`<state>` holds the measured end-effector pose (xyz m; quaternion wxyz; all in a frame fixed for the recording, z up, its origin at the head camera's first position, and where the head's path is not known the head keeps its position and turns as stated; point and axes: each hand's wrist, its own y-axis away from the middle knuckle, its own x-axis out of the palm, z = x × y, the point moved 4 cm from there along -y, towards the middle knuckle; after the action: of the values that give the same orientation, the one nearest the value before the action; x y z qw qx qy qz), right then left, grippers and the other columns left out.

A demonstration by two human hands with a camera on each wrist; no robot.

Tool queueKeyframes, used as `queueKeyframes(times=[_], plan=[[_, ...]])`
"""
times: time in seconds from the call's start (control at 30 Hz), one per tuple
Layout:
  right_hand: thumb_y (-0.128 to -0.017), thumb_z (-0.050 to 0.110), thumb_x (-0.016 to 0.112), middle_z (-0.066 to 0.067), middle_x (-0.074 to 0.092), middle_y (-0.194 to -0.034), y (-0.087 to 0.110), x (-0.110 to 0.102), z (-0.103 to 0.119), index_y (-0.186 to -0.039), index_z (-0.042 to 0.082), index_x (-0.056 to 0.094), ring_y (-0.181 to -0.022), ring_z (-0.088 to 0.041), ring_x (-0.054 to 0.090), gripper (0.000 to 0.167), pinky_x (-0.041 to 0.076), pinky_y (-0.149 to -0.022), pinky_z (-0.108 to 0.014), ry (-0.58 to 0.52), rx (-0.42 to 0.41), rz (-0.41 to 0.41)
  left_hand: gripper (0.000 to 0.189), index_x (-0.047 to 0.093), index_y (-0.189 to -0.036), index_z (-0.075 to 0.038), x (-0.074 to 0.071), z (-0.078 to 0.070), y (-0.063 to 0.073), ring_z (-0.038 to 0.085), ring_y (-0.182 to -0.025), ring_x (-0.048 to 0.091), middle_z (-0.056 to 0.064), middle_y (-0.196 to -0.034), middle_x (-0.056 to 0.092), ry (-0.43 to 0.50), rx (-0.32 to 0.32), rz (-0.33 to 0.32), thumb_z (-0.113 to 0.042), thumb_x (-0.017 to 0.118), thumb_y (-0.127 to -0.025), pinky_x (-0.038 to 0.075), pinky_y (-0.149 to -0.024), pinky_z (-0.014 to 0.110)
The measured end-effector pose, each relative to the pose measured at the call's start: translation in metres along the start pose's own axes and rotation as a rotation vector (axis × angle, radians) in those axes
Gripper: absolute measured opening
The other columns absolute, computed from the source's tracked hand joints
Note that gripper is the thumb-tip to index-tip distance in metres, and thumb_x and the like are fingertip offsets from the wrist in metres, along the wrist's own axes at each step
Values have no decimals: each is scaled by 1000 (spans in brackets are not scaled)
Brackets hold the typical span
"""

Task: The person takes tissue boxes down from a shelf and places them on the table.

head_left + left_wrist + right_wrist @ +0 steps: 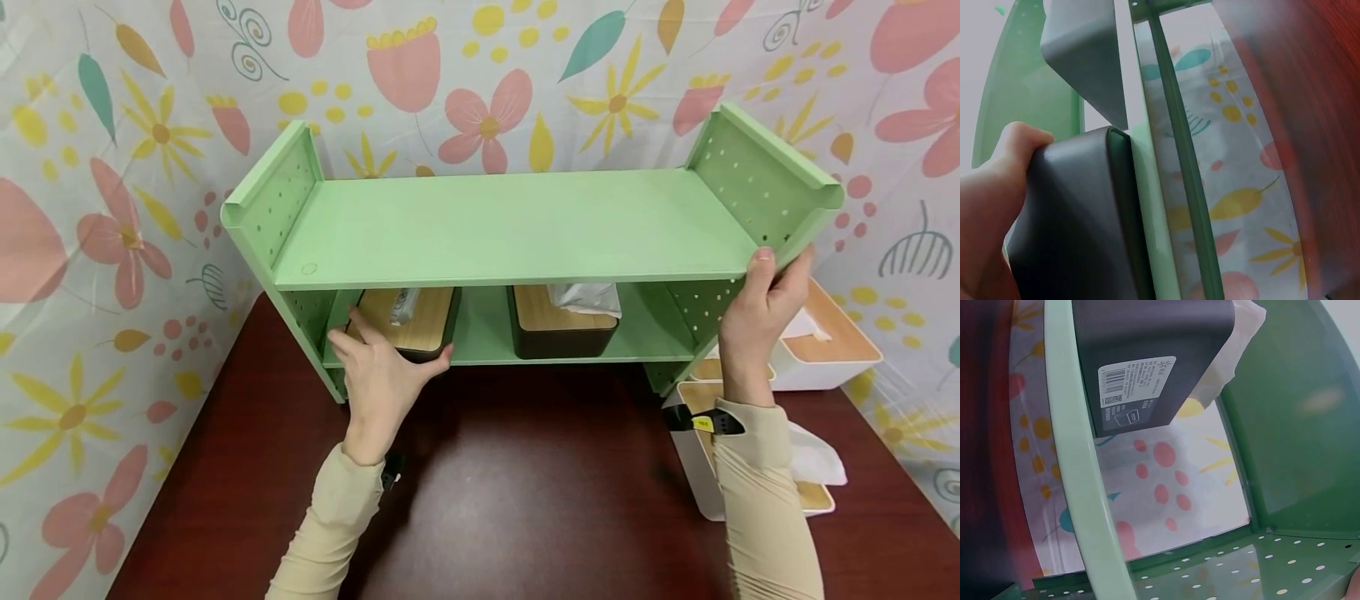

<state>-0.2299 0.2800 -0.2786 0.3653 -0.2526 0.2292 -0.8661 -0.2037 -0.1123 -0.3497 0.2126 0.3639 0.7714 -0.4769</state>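
Note:
A green metal shelf [495, 225] with two tiers and perforated side panels stands on the table. On its lower tier, at the left, sits a black tissue box [429, 321] with a wooden lid and a small grey packet at its opening. My left hand [381, 371] grips this box across its front, thumb at the right side and fingers over the left. My right hand [765, 312] holds the front edge of the shelf's right side panel. Further right on the same tier is a second black tissue box [564, 342], its labelled side [1154, 331] facing the right wrist camera.
White tissue boxes with wooden lids stand at the right, one [832, 371] behind my right wrist and another [697, 471] beside my forearm. The dark red table [525, 500] stretches in front of the shelf. A flowered cloth [487, 83] hangs behind everything.

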Motion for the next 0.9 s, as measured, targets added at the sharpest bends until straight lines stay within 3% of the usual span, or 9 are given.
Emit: queueKeyframes(times=[0.23, 0.47, 0.7, 0.9], plan=[[-93, 4, 39, -4, 61, -105, -1, 0, 0, -122, 3, 57, -100, -15, 54, 34, 39, -92, -25, 5, -14, 3, 133, 29, -142, 16, -3, 3, 1, 42, -92, 42, 34, -109, 36, 19, 7, 32, -64, 83, -50, 55, -69, 48], [-95, 7, 40, -3, 62, -107, -6, -7, -18, -124, 4, 57, -101, -15, 56, 34, 41, -91, -26, 36, -119, 49, 132, 29, -142, 16, -6, 5, 3, 43, -92, 42, 35, -111, 37, 8, 24, 39, -64, 82, -51, 55, -65, 48], [-94, 5, 39, -3, 62, -108, -4, -7, -14, -123, 4, 57, -103, -16, 55, 34, 40, -93, -25, 11, -29, 11, 132, 30, -142, 16, -9, 6, 5, 42, -92, 41, 35, -112, 36, 3, 42, 52, -67, 80, -52, 55, -65, 48], [-94, 5, 39, -3, 61, -104, 1, -2, 0, -121, 3, 57, -100, -15, 54, 33, 40, -91, -25, 5, -34, 16, 133, 28, -143, 15, -11, 8, 8, 41, -93, 40, 34, -111, 36, 12, 45, 61, -67, 80, -53, 56, -69, 48]])
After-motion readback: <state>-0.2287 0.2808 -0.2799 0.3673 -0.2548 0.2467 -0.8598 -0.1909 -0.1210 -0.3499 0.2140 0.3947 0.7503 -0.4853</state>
